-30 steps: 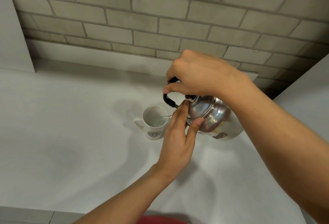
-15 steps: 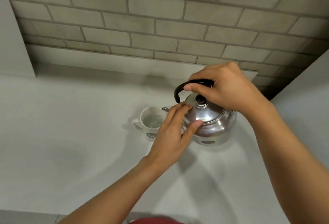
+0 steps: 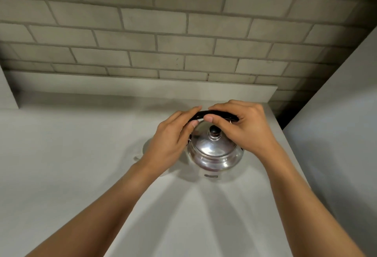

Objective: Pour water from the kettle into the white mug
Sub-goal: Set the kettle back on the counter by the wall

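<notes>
The kettle [image 3: 214,150], tilted over the white mug [image 3: 145,149] a second ago, now stands upright on the desk [image 3: 61,154]; both the left hand [image 3: 173,140] and right hand [image 3: 240,126] pinch its black handle [image 3: 219,113]. The mug, mostly hidden behind the left hand, probably holds water, so pouring appears finished.

White countertop [image 3: 61,175]: plain, matte surface. Directly behind the countertop, a low white ledge [image 3: 142,87] runs along its rear edge. Above the countertop, a grey brick wall [image 3: 183,22]. A white panel [image 3: 336,134] stands against the countertop's right side.
</notes>
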Tool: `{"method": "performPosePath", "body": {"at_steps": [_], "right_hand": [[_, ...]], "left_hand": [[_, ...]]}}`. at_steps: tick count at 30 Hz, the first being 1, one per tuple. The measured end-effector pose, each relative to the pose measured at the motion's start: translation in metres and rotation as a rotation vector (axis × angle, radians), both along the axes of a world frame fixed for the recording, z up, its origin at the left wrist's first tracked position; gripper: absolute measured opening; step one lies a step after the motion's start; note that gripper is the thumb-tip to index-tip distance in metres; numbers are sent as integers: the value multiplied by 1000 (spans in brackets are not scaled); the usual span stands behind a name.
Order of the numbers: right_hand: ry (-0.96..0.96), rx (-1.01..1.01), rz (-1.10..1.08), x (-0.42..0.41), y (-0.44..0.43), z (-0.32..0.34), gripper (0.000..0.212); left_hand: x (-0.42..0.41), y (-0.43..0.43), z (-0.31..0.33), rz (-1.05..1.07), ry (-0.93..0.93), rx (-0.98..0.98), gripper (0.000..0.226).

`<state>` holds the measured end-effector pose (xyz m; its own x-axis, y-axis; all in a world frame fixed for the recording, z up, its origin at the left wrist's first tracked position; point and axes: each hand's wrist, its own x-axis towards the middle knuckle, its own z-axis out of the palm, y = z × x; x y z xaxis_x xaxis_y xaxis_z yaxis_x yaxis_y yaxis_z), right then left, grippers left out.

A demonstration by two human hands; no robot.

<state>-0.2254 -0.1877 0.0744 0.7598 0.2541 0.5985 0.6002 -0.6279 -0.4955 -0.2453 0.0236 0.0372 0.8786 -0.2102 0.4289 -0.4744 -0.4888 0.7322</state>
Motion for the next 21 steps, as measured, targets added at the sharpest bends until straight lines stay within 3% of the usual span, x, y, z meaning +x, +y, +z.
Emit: {"method": "performPosePath", "body": {"at_steps": [5,10,13,21], "right_hand": [[67,29,-1,19,-6,-9,27],[170,-42,-79,47,-27,-30,51],[224,-95,-109,68,-37,-42,48],[429,-56,-118,152,-29,-68,37]], "left_hand": [[23,-1,2,-17,-31,39,34],[64,9,3,45,-47,77,33],[97,17,4,74,-93,102,33],[183,23,-26,46,35,20,33]]}}
